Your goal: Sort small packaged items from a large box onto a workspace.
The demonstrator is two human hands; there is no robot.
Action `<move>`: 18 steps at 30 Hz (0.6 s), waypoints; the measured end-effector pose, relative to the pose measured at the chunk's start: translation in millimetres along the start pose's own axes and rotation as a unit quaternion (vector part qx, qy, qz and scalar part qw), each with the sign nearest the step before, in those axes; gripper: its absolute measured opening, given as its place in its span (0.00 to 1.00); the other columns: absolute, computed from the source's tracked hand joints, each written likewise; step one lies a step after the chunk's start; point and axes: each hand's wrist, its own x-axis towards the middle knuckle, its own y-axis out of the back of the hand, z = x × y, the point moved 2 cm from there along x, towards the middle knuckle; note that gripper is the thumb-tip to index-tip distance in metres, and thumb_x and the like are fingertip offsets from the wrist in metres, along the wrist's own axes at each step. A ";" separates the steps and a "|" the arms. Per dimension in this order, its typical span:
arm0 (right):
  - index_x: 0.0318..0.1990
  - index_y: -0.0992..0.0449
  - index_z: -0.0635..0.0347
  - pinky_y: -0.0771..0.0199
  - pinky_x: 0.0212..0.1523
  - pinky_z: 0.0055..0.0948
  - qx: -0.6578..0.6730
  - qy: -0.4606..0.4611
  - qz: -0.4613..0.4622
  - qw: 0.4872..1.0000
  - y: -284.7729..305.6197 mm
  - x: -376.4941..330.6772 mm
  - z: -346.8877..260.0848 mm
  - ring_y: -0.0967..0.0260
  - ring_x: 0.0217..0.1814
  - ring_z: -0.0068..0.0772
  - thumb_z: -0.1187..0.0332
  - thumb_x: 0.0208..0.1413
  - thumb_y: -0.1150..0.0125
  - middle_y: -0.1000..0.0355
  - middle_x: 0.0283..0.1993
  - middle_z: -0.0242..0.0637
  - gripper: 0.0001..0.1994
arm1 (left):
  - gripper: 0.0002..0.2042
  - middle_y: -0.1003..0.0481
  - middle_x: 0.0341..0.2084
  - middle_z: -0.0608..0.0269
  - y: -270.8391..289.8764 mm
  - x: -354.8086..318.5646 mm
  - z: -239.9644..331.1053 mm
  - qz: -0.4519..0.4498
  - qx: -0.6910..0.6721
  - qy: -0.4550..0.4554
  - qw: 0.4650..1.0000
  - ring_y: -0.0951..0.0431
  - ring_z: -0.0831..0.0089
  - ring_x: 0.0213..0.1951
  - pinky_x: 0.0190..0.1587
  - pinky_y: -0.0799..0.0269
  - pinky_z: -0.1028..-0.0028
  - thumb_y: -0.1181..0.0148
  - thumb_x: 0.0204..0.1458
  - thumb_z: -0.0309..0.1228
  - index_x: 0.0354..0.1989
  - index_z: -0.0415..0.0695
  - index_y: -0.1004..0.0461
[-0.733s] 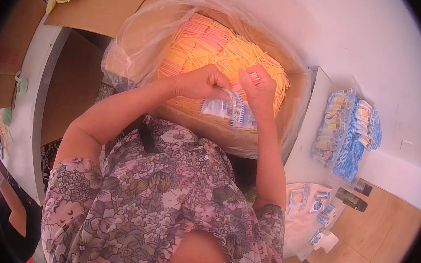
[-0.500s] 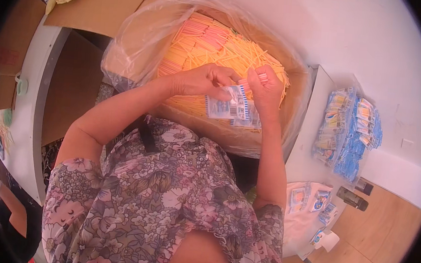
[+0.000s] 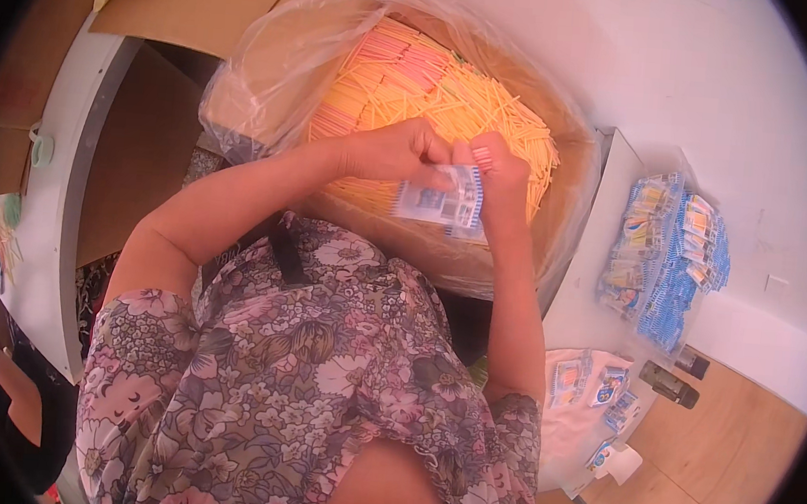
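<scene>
My left hand [image 3: 394, 152] and my right hand [image 3: 496, 179] are close together over a big box. Between them I hold a small flat packet [image 3: 441, 200]. It is thin and shiny, like clear plastic, with blue and white print on it. It is shaped like a little rectangle. My left fingers are curled and pinch its top left edge. My right fingers are pressed on its right side, and my thumb is behind it where I cannot see it. The packet hangs just above the near side of the box.

The box [image 3: 575, 185] is brown cardboard with a soft, see-through plastic bag [image 3: 275, 81] lining it. The bag is crinkly and puffs up around the rim. Inside is a big heap of thin sticks [image 3: 417, 82]. They are long and skinny like straws, mostly orange and yellow, with some pink ones at the far side. They lie in neat rows in some spots and all mixed up in others.

To my right, on a white table [image 3: 579, 304], is a pile of filled packets [image 3: 669, 249] in blue, white and yellow, smooth and glossy. A few more packets [image 3: 592, 385] lie nearer to me on a pale pink cloth.

My dress [image 3: 318, 378] is soft with small flowers all over it. Flat brown cardboard flaps [image 3: 205, 9] lie beyond the box on my left.
</scene>
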 end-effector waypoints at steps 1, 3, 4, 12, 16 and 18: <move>0.26 0.31 0.61 0.34 0.23 0.27 0.000 0.000 -0.002 1.000 0.7 1.1 -2.6 0.35 0.20 0.27 0.63 0.50 0.35 0.33 0.19 0.38 0.13 | 0.06 0.23 0.24 0.67 -0.6 1.2 -3.4 0.002 -0.001 0.000 1.000 0.26 0.79 0.28 0.34 0.30 0.77 0.35 0.46 0.26 0.30 0.36 0.21; 0.26 0.32 0.62 0.34 0.24 0.28 0.018 -0.152 0.028 0.988 3.9 3.5 -8.9 0.36 0.21 0.27 0.61 0.50 0.35 0.33 0.19 0.39 0.15 | 0.05 0.23 0.24 0.65 0.2 2.8 -5.7 0.054 0.127 -0.083 0.987 0.26 0.79 0.29 0.34 0.30 0.75 0.36 0.48 0.26 0.30 0.37 0.22; 0.26 0.32 0.62 0.34 0.24 0.28 0.018 -0.152 0.028 0.988 0.5 3.2 -9.1 0.36 0.21 0.27 0.61 0.50 0.35 0.33 0.19 0.39 0.15 | 0.05 0.23 0.24 0.65 0.4 2.4 -8.4 0.055 0.127 -0.083 0.987 0.26 0.79 0.29 0.34 0.30 0.75 0.36 0.48 0.26 0.30 0.37 0.22; 0.26 0.30 0.63 0.36 0.25 0.22 0.051 -0.144 0.146 0.977 23.1 1.9 -14.6 0.39 0.23 0.16 0.68 0.52 0.39 0.34 0.19 0.31 0.10 | 0.04 0.25 0.28 0.65 -7.1 3.2 4.5 0.121 0.020 -0.110 0.986 0.27 0.80 0.34 0.39 0.31 0.78 0.39 0.50 0.24 0.33 0.37 0.24; 0.24 0.30 0.61 0.41 0.19 0.18 0.189 -0.204 0.133 0.951 49.2 -5.6 3.8 0.42 0.19 0.13 0.69 0.53 0.40 0.35 0.19 0.26 0.09 | 0.03 0.25 0.29 0.65 3.4 1.5 -0.3 0.118 0.006 -0.063 0.991 0.28 0.80 0.35 0.41 0.32 0.78 0.37 0.48 0.22 0.30 0.36 0.24; 0.24 0.34 0.53 0.58 0.11 0.15 0.360 -0.241 0.024 0.901 46.5 -7.8 -2.6 0.51 0.13 0.09 0.70 0.53 0.41 0.38 0.18 0.23 0.09 | 0.04 0.23 0.33 0.65 8.6 1.9 -5.4 0.112 -0.024 -0.074 0.991 0.27 0.80 0.35 0.41 0.31 0.77 0.36 0.46 0.23 0.30 0.36 0.23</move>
